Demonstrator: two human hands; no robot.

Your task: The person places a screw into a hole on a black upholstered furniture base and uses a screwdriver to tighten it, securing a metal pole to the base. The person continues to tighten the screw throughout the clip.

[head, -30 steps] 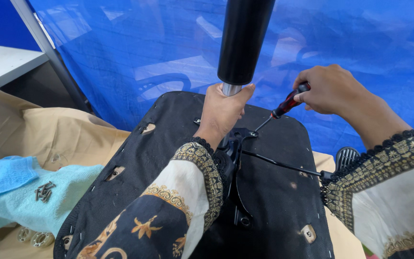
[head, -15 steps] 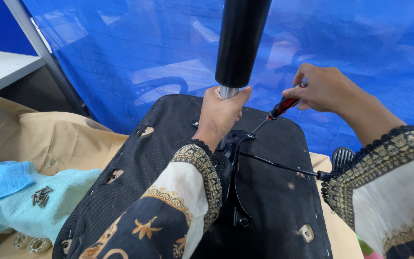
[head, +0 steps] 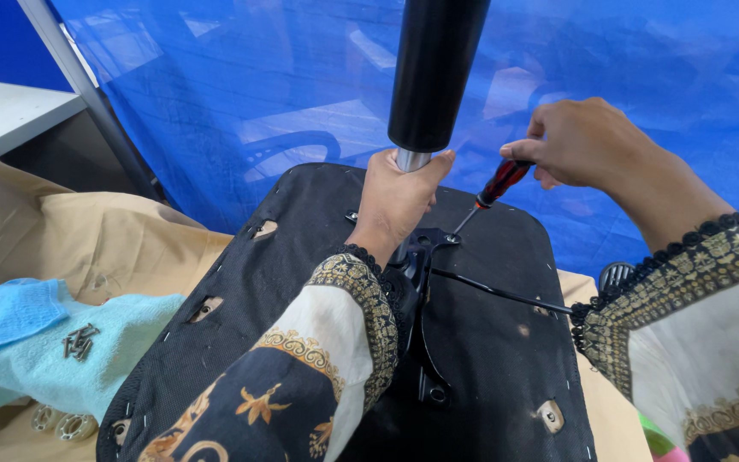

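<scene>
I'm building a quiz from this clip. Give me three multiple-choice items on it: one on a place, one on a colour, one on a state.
1. Where does the screwdriver tip sit?
A. on the black metal bracket at the middle of the seat underside
B. on the blue towel
C. on the grey table

2. What colour is the screwdriver handle?
A. yellow
B. red and black
C. white

3. What is the left hand doing?
A. lying flat on the towel
B. hanging free
C. gripping the silver column under the black cylinder

Answers:
1 A: the screwdriver meets the bracket on the seat underside.
2 B: the handle shows below the right hand.
3 C: the left hand wraps the column below the cylinder.
</scene>
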